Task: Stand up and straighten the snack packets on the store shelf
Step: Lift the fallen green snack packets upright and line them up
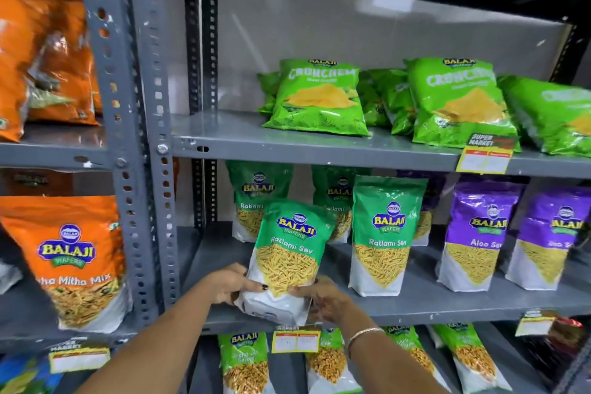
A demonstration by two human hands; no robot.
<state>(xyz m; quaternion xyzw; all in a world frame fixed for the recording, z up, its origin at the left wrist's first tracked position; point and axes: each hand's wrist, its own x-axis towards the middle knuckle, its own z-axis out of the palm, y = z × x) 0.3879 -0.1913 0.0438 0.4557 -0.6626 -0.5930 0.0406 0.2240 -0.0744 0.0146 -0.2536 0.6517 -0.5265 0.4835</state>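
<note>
Both hands grip the white lower part of a green Ratlami Sev packet (289, 253) at the near edge of the middle shelf (415, 301). The left hand (232, 283) holds its left bottom corner, thumb across the front; the right hand (323, 299) clasps the right bottom corner, and a thin bracelet (363, 334) circles that wrist. The packet stands tilted, top leaning right, its base bulging over the shelf lip.

Just to its right a second Ratlami Sev packet (382, 233) stands upright, near but not touching. Behind the held packet 2 more green packets (256, 198) stand farther back, partly hidden by it. Further right, 2 purple Aloo Sev packets (476, 233) stand side by side at the front of the same shelf.

On the shelf above, several bright green Crunchem packets (319, 96) lean back in a loose, overlapping row, and a yellow price tag (484, 158) hangs from that shelf's edge. A second price tag (295, 341) hangs right below the hands.

A grey perforated upright post (153, 144) stands just left of the left forearm, dividing this bay from the left one, where an orange Mitha Mix packet (73, 259) leans. Below, green packets (244, 361) fill the lowest shelf in view.
</note>
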